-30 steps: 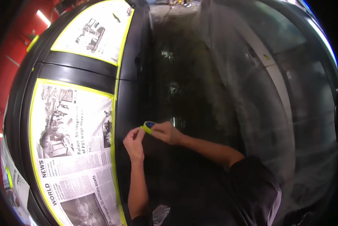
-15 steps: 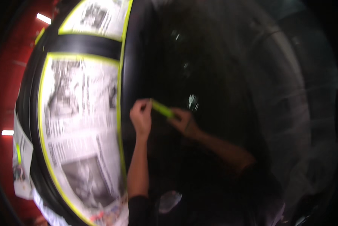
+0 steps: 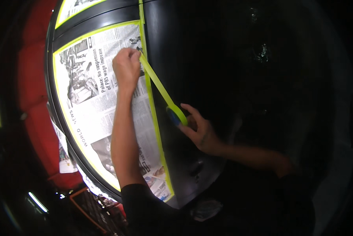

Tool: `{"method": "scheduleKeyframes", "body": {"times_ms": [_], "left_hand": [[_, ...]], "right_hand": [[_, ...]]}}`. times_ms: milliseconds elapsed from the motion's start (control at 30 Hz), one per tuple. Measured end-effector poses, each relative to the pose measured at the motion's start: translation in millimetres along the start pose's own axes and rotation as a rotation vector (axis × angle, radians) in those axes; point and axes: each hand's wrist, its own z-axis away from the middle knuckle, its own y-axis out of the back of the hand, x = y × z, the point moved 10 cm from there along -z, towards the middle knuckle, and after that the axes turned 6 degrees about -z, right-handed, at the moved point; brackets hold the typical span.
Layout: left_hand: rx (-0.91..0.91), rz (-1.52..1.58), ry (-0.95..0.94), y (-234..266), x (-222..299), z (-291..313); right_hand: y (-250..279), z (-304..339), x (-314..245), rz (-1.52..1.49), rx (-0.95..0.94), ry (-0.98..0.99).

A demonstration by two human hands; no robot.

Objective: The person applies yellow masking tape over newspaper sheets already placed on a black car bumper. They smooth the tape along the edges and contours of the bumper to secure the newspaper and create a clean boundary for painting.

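Note:
A length of yellow-green masking tape (image 3: 157, 82) stretches slantwise between my two hands. Its far end is pinched in my left hand (image 3: 127, 69), whose fingers are at the taped right edge of the newspaper (image 3: 79, 80). My right hand (image 3: 204, 133) grips the tape roll (image 3: 178, 115) over the dark surface, its index finger lifted off. The newspaper covers a long panel, apparently a vehicle window, bordered by the same tape. My left forearm hides part of the sheet.
Beside the newspaper's right edge lies a glossy black panel (image 3: 184, 47) with light reflections. A black pillar (image 3: 97, 19) separates a second papered section (image 3: 76, 8) at the top. To the left are a red surface (image 3: 36, 82) and loose paper (image 3: 67, 159) hanging down.
My left hand has moved from over the black panel onto the newspaper's edge with the tape end. The strip between my hands is longer, and the view has shifted.

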Motion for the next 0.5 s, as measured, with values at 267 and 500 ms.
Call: {"method": "scheduleKeyframes", "body": {"times_ms": [267,500], "left_hand": [[-0.144,-0.242,-0.252,-53,-5,-123],[-0.324,-0.224,-0.144,-99,-32,-162]], "right_hand": [[-38,-24,25,-0.272,-0.030,-0.060],[-37,-66,2,-0.247,-0.015,0.200]]}}
